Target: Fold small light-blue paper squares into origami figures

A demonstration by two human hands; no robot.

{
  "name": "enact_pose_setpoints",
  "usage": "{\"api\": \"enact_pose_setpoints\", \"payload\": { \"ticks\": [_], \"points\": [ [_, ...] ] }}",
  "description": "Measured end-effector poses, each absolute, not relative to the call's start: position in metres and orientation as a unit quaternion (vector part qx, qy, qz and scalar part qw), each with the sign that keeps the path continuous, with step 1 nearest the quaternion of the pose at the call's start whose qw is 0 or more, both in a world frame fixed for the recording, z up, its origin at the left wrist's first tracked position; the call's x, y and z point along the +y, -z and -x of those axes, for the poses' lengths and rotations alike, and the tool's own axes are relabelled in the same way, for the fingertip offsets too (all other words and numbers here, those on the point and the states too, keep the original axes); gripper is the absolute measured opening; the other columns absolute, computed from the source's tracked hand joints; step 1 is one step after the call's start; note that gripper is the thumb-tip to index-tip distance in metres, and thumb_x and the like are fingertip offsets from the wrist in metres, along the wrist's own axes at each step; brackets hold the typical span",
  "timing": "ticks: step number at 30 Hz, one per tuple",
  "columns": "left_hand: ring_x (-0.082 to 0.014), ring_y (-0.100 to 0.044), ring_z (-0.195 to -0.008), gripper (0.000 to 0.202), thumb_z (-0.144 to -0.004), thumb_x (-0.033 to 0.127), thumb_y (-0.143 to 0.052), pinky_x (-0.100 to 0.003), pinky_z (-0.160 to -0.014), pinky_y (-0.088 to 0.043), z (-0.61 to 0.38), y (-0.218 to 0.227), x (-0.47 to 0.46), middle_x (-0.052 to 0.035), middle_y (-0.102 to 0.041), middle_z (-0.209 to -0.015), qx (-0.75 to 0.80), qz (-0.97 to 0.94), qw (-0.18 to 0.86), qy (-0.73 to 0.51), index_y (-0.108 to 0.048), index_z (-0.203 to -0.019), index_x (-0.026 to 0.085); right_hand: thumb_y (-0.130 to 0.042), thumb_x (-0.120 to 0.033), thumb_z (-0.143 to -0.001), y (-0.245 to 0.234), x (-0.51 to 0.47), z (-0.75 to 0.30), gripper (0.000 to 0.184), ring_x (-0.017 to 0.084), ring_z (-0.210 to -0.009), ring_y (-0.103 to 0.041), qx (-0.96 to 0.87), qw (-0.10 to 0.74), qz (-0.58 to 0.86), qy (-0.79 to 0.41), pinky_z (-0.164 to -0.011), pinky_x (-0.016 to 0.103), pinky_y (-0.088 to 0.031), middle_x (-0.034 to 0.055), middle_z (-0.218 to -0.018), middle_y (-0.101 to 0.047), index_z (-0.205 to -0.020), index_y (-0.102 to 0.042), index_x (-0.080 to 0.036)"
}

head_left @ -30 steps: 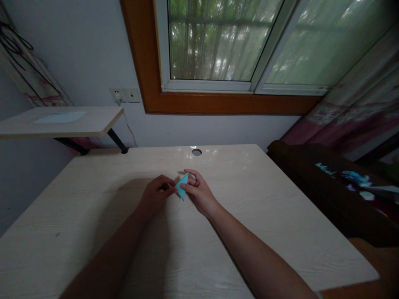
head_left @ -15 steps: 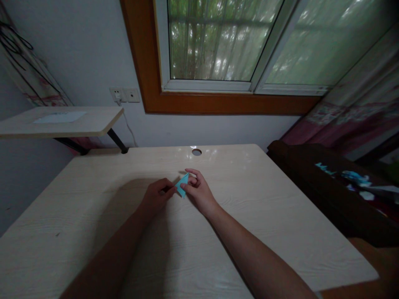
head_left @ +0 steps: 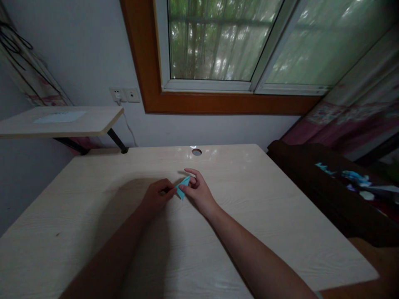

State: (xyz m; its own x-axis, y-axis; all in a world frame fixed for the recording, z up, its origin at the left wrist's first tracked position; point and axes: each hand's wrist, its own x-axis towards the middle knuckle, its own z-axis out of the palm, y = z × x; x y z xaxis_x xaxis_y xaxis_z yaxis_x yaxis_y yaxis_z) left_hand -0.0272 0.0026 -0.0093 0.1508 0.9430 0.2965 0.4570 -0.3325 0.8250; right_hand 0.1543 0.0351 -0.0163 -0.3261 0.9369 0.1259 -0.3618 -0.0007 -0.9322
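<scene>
Between my two hands is a small piece of folded blue paper (head_left: 182,192), angular in shape with pointed corners. My left hand (head_left: 158,195) pinches its left corner between thumb and forefinger. On the other side, my right hand (head_left: 199,190) grips it with the thumb in front and curled fingers behind, the forefinger stretched away from the paper. Both hands are just above the light wood-grain table (head_left: 249,207). My fingers cover parts of the paper, so its folds are only partly visible.
A raised shelf (head_left: 96,120) on black legs stands at the table's back left, with a pale sheet (head_left: 60,117) on it. A round cable hole (head_left: 196,152) lies near the back edge. At right, a dark brown piece of furniture (head_left: 299,174) carries blue items (head_left: 355,178).
The blue paper has tilted slightly in my hands, its lower point shifting a little left and its upper point a little down. Both hands stay in nearly the same place.
</scene>
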Motion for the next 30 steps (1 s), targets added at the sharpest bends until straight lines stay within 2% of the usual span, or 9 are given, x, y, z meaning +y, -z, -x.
{"api": "enact_pose_setpoints", "payload": {
  "ticks": [8, 12, 16, 20, 30],
  "points": [
    [-0.0114, -0.054, -0.064, 0.024, -0.086, 0.036, -0.065, -0.022, -0.060, -0.041, 0.0272, 0.0078, 0.0023, 0.0000, -0.061, -0.067, 0.476, -0.701, 0.305, -0.433, -0.066, -0.074, 0.016, -0.082, -0.024, -0.069, 0.0135, 0.0344, -0.1544, 0.057, 0.011, -0.058, -0.049, -0.479, 0.505, 0.287, -0.658, -0.059, 0.025, -0.040, -0.0064, -0.068, -0.059, -0.118, -0.054, -0.027],
    [-0.0128, -0.060, -0.070, 0.018, -0.083, 0.034, -0.071, -0.023, -0.064, -0.047, 0.0274, 0.0107, 0.0036, -0.0024, -0.067, -0.078, 0.468, -0.667, 0.319, -0.484, -0.069, -0.088, 0.017, -0.083, -0.024, -0.067, 0.0130, 0.0353, -0.1565, 0.057, 0.014, -0.065, -0.058, -0.444, 0.510, 0.278, -0.683, -0.066, 0.027, -0.045, -0.0044, -0.072, -0.065, -0.117, -0.055, -0.027],
    [-0.0119, -0.061, -0.073, 0.018, -0.082, 0.029, -0.073, -0.023, -0.066, -0.050, 0.0277, 0.0129, 0.0067, -0.0029, -0.066, -0.087, 0.426, -0.688, 0.279, -0.517, -0.073, -0.099, 0.023, -0.084, -0.023, -0.067, 0.0127, 0.0350, -0.1571, 0.059, 0.015, -0.069, -0.063, -0.423, 0.509, 0.268, -0.700, -0.070, 0.029, -0.047, -0.0026, -0.076, -0.069, -0.118, -0.055, -0.026],
    [-0.0125, -0.062, -0.077, 0.019, -0.082, 0.025, -0.073, -0.023, -0.066, -0.051, 0.0280, 0.0128, 0.0085, -0.0031, -0.065, -0.087, 0.393, -0.709, 0.248, -0.530, -0.076, -0.101, 0.026, -0.084, -0.021, -0.066, 0.0122, 0.0341, -0.1564, 0.059, 0.015, -0.068, -0.064, -0.416, 0.501, 0.263, -0.712, -0.071, 0.029, -0.049, -0.0028, -0.076, -0.070, -0.118, -0.055, -0.026],
    [-0.0145, -0.066, -0.080, 0.015, -0.081, 0.023, -0.074, -0.027, -0.070, -0.057, 0.0289, 0.0138, 0.0096, -0.0041, -0.067, -0.088, 0.376, -0.720, 0.211, -0.544, -0.077, -0.096, 0.026, -0.084, -0.021, -0.068, 0.0162, 0.0364, -0.1564, 0.059, 0.015, -0.070, -0.065, -0.426, 0.484, 0.251, -0.722, -0.073, 0.029, -0.049, -0.0022, -0.079, -0.071, -0.119, -0.055, -0.027]
  ]
}}
